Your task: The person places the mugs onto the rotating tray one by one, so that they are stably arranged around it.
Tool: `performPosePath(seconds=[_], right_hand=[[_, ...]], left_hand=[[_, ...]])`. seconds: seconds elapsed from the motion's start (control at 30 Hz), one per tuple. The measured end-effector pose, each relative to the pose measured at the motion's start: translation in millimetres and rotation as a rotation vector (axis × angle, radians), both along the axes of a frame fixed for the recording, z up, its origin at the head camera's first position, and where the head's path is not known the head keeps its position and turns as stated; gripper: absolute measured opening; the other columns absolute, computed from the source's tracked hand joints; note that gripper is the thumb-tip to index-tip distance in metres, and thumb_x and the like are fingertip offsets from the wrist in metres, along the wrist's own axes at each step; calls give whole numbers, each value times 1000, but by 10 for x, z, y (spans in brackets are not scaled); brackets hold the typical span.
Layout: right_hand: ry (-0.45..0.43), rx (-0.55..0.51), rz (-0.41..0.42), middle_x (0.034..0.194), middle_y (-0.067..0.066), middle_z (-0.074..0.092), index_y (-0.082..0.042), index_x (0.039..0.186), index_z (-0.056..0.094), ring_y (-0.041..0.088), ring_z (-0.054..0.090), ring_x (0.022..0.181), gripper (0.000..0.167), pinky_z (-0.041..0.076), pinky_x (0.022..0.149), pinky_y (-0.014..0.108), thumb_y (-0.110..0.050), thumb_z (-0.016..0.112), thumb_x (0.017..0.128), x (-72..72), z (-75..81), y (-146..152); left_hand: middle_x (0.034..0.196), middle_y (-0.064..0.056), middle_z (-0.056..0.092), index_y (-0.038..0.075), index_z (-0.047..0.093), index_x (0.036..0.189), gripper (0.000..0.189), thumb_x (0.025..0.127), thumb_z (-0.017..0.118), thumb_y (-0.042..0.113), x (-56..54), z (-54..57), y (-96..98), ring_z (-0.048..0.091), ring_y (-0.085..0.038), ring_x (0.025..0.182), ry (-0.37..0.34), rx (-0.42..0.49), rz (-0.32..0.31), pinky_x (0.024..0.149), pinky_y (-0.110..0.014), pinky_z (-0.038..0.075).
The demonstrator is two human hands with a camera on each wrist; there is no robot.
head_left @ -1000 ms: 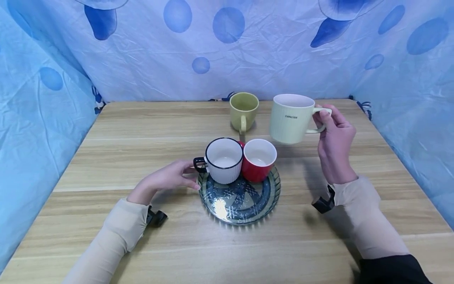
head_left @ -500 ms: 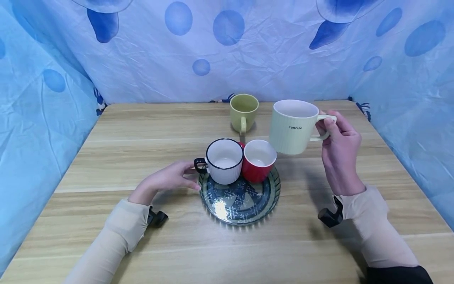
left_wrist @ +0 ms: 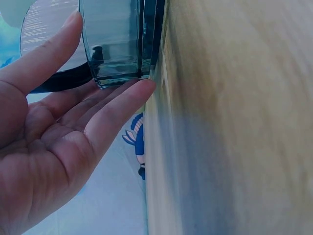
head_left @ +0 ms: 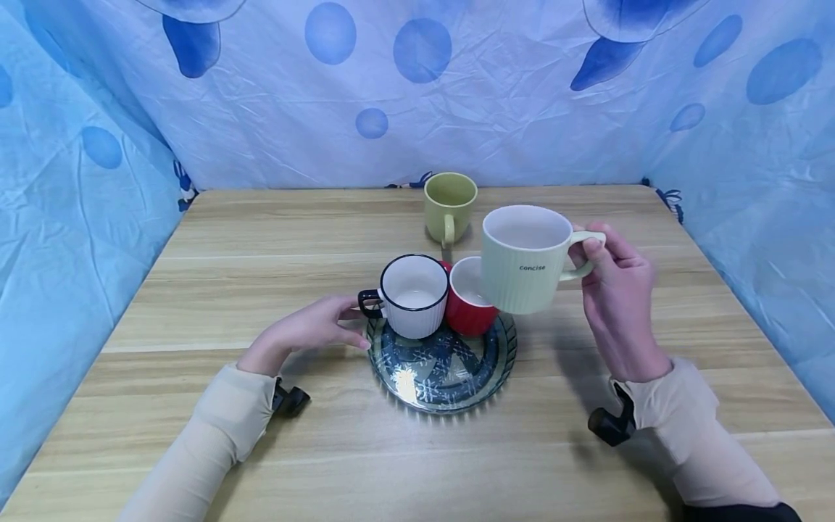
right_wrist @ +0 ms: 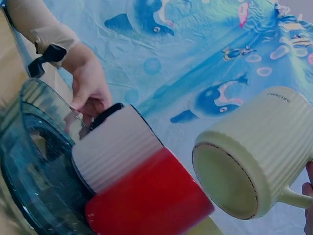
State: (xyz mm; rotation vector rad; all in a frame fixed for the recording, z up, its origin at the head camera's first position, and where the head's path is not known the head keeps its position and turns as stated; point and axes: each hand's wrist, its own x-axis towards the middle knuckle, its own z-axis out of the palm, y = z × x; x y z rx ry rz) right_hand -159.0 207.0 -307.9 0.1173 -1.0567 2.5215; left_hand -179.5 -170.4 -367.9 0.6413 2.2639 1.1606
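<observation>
leftward, the right hand point(head_left: 618, 297) holds a mint mug point(head_left: 527, 261).

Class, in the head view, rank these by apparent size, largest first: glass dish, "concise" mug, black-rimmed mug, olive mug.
glass dish
"concise" mug
black-rimmed mug
olive mug
Apparent size only: the olive mug stands farthest back.

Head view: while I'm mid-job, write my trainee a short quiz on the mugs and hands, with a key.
1. Which hand grips the handle of the large pale-green ribbed mug?
2. True or false: the small olive-green mug stands on the light wooden table, beyond the round transparent blue-green dish.
3. How many mugs does that dish bear?

Key:
1. The right hand.
2. True.
3. Two: the white mug with black rim and handle, and the red mug.
</observation>
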Motion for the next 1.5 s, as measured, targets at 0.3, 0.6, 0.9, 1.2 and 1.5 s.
performPosePath(seconds=[0.3, 0.6, 0.9, 1.2, 1.5], right_hand=[[33, 77, 125, 87, 17, 75, 9, 90, 71, 16, 68, 68, 11, 59, 66, 20, 10, 61, 86, 160, -40, -88], [76, 137, 198, 88, 15, 75, 6, 90, 72, 15, 67, 69, 14, 59, 66, 20, 10, 59, 88, 300, -46, -162], [93, 193, 240, 91, 13, 76, 3, 92, 74, 16, 72, 84, 17, 60, 75, 21, 10, 59, 89, 402, -95, -220], [116, 221, 292, 93, 12, 76, 1, 94, 74, 17, 74, 89, 18, 60, 79, 23, 9, 60, 88, 435, -220, -248], [144, 230, 330, 93, 11, 77, 1, 96, 74, 16, 73, 91, 18, 59, 77, 20, 10, 60, 87, 436, -360, -272]], left_hand=[[143, -26, 47, -5, 45, 138, 69, 79, 77, 12, 1, -8, -4, 46, -43, 133, 1, -4, 2, 113, -52, 37], [143, -26, 47, -6, 46, 137, 69, 79, 77, 13, 1, -10, 3, 45, -43, 134, 2, -8, -1, 114, -52, 36], [143, -26, 47, -5, 46, 137, 68, 79, 77, 15, 9, -2, -6, 45, -43, 133, 8, -25, 4, 114, -52, 36], [142, -25, 49, -5, 48, 135, 67, 79, 77, 16, -1, -1, -2, 46, -42, 133, 31, -30, -5, 114, -52, 36], [141, -25, 50, -5, 48, 135, 66, 79, 77, 15, 2, 10, -2, 47, -42, 132, 30, -33, -5, 114, -53, 36]])
